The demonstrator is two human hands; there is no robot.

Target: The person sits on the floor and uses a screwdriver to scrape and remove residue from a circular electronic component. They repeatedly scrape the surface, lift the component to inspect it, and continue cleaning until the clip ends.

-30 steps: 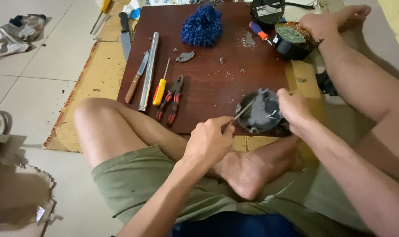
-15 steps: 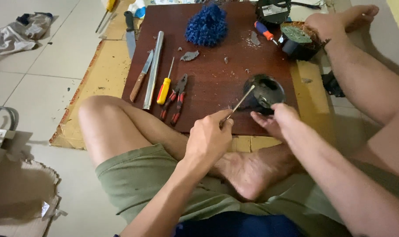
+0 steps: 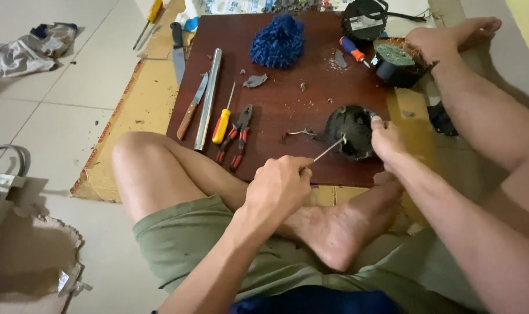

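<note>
I sit on the floor with a dark brown board (image 3: 288, 110) in front of my legs. My left hand (image 3: 279, 186) is closed around a thin metal pick (image 3: 328, 150), whose tip touches a round black part (image 3: 350, 131) on the board. My right hand (image 3: 386, 139) grips that round part at its right edge. A small bent scrap of metal (image 3: 302, 133) lies just left of the part.
On the board lie a knife (image 3: 193, 106), a metal tube (image 3: 207, 99), a yellow-handled screwdriver (image 3: 222, 123), red-handled pliers (image 3: 235, 136), a blue fuzzy bundle (image 3: 278, 42) and other black motor parts (image 3: 395, 61). Cardboard (image 3: 131, 116) lies beneath. A crumpled bag (image 3: 32, 46) sits far left.
The round black part has shifted slightly on the board under my right hand, and the pick's tip has come down from its rim onto its front face. The view has shifted a little.
</note>
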